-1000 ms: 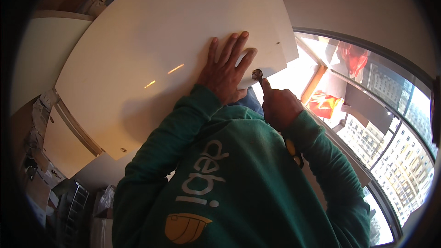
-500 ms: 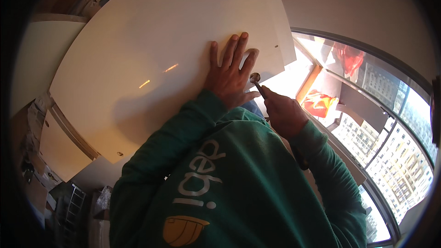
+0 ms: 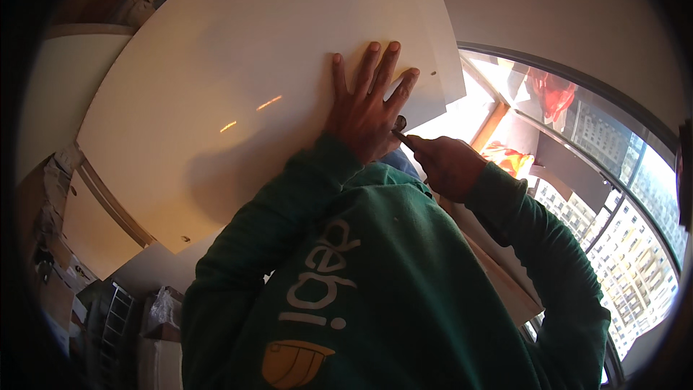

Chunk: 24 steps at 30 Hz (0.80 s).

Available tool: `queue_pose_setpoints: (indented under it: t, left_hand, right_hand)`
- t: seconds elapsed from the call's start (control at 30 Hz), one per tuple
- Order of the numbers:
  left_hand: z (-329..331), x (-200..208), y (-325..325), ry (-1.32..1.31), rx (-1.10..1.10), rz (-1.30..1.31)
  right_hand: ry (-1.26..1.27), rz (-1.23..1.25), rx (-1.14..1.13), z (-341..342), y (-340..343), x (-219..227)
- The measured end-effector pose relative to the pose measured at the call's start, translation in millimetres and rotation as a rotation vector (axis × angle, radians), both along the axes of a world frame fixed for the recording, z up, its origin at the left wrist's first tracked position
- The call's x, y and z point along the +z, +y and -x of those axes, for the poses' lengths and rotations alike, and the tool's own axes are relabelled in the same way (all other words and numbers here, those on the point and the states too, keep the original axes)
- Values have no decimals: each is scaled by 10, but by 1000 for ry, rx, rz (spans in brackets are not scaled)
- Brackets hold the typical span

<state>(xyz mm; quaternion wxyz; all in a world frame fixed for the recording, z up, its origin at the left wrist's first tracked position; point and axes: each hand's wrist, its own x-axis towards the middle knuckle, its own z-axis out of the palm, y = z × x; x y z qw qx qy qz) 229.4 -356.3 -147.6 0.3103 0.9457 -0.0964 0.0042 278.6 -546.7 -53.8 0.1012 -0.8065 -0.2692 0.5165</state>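
Note:
A large white panel [image 3: 216, 50] lies in front of me, with a small round hole or fitting near its right corner and another near its lower left corner. Pressed flat on its right part is my left hand [image 3: 363, 117], fingers spread. My right hand [image 3: 451, 166] is closed around the handle of what looks like a hammer [image 3: 401, 130]. Its small rounded metal head sits at the panel's near right edge, close beside my left thumb; whether it touches the panel I cannot tell. The thumb is partly hidden behind the head.
Another panel [image 3: 97, 227] with a wooden edge lies beneath on the left. A dark rack with rungs [image 3: 115, 321] and clear plastic wrapping [image 3: 166, 307] are at the lower left. To the right is a bright window [image 3: 635, 173], with a red-orange bag [image 3: 509, 160] near it.
My left hand has slid slightly up and right, its fingers spreading wider. The hammer head has come closer to the left thumb, and my right forearm has swung outward to the right.

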Motion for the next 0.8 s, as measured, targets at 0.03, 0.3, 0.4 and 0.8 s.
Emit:
queue_pose_setpoints:
  t: [0.03, 0.3, 0.4, 0.8]
  left_hand:
    - [-53, 2, 22, 1, -50, 11]
    - [-84, 44, -3, 63, -115, -6]
    - [-55, 11, -13, 66, -121, -10]
    - [-62, -1, 32, 36, -113, 28]
  right_hand:
    - [6, -11, -4, 8, -36, -33]
    - [-47, 162, 11, 56, 138, 84]
    - [-137, 262, 61, 97, 241, 189]
    - [-36, 132, -8, -12, 2, 240]
